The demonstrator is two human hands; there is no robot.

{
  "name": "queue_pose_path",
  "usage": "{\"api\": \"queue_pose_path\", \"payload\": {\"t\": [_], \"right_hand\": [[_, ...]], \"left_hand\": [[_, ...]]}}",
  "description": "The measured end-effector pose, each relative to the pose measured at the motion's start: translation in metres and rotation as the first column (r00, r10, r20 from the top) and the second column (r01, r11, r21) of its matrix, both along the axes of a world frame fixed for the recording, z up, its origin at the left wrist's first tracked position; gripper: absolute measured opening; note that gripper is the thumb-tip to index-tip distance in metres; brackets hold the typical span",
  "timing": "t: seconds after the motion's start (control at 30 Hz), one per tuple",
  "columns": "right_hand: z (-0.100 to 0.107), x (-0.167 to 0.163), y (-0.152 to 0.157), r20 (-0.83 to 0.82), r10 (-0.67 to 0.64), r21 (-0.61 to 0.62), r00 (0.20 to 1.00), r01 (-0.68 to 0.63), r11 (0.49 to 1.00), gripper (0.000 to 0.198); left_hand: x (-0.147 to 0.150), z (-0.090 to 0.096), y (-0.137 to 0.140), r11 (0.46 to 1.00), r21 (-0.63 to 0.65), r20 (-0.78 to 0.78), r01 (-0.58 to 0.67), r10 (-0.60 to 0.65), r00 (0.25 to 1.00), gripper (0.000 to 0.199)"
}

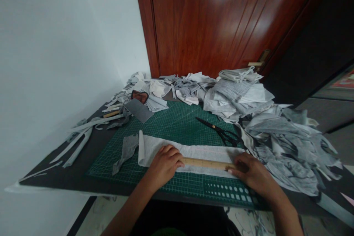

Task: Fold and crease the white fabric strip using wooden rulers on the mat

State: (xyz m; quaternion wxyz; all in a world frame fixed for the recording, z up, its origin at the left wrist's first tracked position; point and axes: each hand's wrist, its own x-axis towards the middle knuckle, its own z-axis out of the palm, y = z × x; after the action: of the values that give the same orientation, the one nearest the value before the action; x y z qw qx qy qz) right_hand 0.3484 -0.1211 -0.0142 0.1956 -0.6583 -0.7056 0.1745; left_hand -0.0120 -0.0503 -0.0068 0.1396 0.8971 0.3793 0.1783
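A long strip of pale grey cloth (199, 150) lies on the green cutting mat (179, 125), its left end folded over. Across the strip lies a wooden ruler (207, 163). My left hand (165, 163) is closed at the ruler's left end, thumb along its edge and fingers bent over the cloth. At the other end, my right hand (250, 171) pinches the ruler between thumb and fingers; part of that grip is hidden. Black scissors (219, 131) rest partly open on the mat, beyond the strip. A darker grey scrap (125, 153) touches the strip's left end.
Large heaps of grey cloth (287, 147) and folded fabric (238, 94) crowd the right and back. Narrow offcuts (80, 143) and a grey rectangular piece (139, 110) lie to the left. A white wall (69, 44) and a wooden door (204, 22) bound the table.
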Motion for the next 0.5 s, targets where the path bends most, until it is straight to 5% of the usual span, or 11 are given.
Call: {"api": "queue_pose_path", "payload": {"t": [0.4, 0.5], "right_hand": [[-0.009, -0.001, 0.003, 0.039, -0.028, 0.012, 0.999, 0.028, 1.0, 0.031], [-0.012, -0.001, 0.004, 0.05, -0.048, 0.015, 0.998, 0.048, 0.999, 0.033]], "left_hand": [[-0.001, -0.005, -0.004, 0.997, -0.023, 0.043, -0.068, 0.069, 0.997, 0.005], [-0.008, -0.004, -0.007, 0.997, -0.07, 0.053, -0.044, 0.048, 0.997, 0.02]]}}
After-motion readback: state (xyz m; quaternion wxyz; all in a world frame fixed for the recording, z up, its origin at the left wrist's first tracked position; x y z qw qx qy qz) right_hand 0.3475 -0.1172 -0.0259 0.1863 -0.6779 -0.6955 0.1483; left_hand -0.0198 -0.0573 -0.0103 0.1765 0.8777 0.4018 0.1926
